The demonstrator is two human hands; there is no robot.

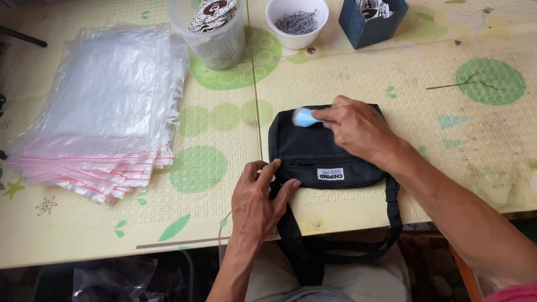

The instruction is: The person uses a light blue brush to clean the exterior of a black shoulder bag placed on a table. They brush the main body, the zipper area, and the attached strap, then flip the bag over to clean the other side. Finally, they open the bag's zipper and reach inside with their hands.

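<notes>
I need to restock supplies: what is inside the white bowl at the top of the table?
The white bowl holds a heap of small grey metal pieces, perhaps hooks or pins; too small to tell. Whatever lies beneath the heap is covered.

Bench: pale yellow embossed cover with green circles and leaf shapes, stained at the right; a seam runs down the middle.

Bag stack: clear plastic zip bags with red seal lines, piled at the left, the near edges fanned out.

Tub: clear round plastic, at the far edge just left of the seam, filled with brown-and-white printed tags.

Bowl: white, round, just right of the tub, holding small grey metal pieces, too small to tell apart.

Box: dark blue, open-topped, right of the bowl, holding more printed tags.

Loose bag: crumpled clear plastic on the floor below the near edge, left.
</notes>
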